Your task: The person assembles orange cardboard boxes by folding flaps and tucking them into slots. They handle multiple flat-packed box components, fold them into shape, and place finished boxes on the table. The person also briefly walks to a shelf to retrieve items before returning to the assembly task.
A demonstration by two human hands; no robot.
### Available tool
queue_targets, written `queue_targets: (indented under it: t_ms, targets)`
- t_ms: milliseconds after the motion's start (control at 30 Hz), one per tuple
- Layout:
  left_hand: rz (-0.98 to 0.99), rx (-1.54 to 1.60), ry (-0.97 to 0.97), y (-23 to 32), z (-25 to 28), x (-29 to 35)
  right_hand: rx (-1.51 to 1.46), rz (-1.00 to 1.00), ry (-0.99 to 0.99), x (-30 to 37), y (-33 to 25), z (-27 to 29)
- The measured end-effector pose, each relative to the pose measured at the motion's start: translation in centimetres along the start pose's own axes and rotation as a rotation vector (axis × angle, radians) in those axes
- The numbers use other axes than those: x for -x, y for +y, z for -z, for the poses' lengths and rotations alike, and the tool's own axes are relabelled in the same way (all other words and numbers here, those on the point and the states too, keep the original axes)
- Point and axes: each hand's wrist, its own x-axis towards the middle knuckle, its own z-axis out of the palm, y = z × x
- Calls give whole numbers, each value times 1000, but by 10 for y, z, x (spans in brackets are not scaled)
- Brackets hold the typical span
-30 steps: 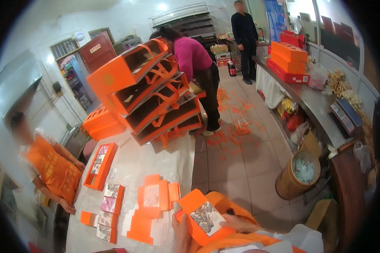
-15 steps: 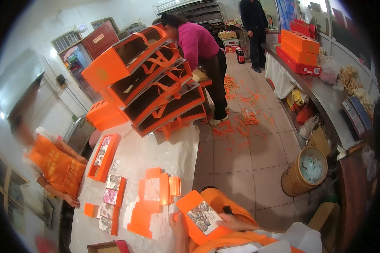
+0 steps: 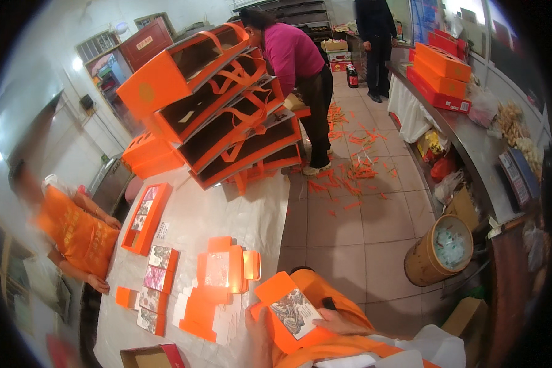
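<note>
Clearly, orange carton (image 3: pixel 295 311) between left fingers (image 3: pixel 260 322) and right fingers (image 3: pixel 332 320), both gripping edges.

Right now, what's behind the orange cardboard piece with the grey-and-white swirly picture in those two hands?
Past the right edge of the orange cardboard piece, bright orange cloth shows. Whatever lies directly behind the piece is covered, so I can't tell.

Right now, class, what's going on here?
The camera wearer's left fingers and right fingers hold a swirl-patterned orange carton. Flattened cartons and small patterned boxes lie on the table; large orange boxes stand stacked at its far end. A person in an orange apron stands at its left; another, in pink, bends near the stack.
</note>
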Motion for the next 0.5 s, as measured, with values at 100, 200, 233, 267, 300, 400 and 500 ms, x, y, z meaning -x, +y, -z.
queue_targets:
  t_ms: [100, 200, 233, 267, 300, 400, 500]
  targets:
    - [82, 60, -18, -1, -2, 7, -15, -43, 21, 5, -10, 0]
    - [109, 16, -6, -4, 0, 9, 5, -56, 14, 8, -16, 0]
    - [103, 13, -20, -5, 2, 9, 14, -61, 15, 8, -16, 0]
    - [79, 23, -61, -5, 4, 8, -14, -55, 8, 8, -15, -1]
    - [99, -63, -13, -5, 6, 6, -43, -54, 7, 6, -14, -3]
    - [36, -204, -9, -2, 6, 4, -151, -38, -1, 1, -9, -6]
    - [-23, -168, -18, 1, 5, 9, -335, -123, -56, -3, -5, -3]
